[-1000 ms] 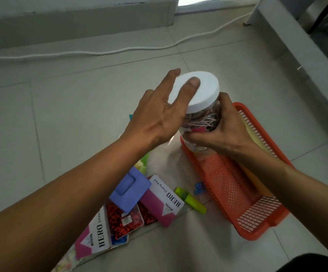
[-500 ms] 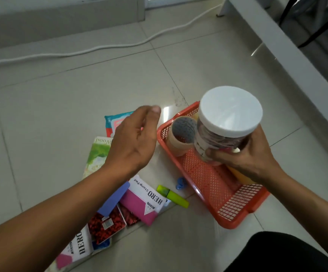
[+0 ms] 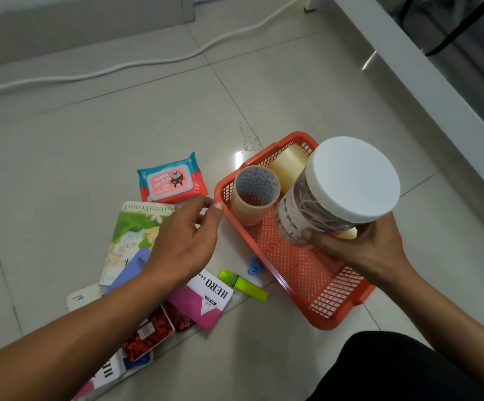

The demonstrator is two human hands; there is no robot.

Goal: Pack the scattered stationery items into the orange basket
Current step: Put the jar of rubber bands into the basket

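The tiled floor carries everything, with a white cable running across its far part and a white ledge along the right. A dark-clad knee shows at the lower right.

The orange basket lies on the floor right of centre. Left of it lies a book, its cover up.

The jar, clear with a white lid, is tilted over the basket's middle. Whether its base touches the mesh cannot be told. The right grip holds it low on the body, fingers and thumb curled round it.

The left grip hangs over the book's near edge, just beside the basket's left rim. Its fingers are loosely bent, thumb and forefinger near each other, and it holds nothing.

A wipes pack lies beyond the book. A pink and white box lies near the left wrist, and a second box shows partly under the forearm. A purple case rests on the book's near corner.

In the basket's far end a brown tape roll stands on its side wall, open end up, with a pale roll behind it, touching.

A clear box of red clips lies beside the pink box. A green highlighter lies just beside the basket's left rim, and a small blue clip sits between the two.
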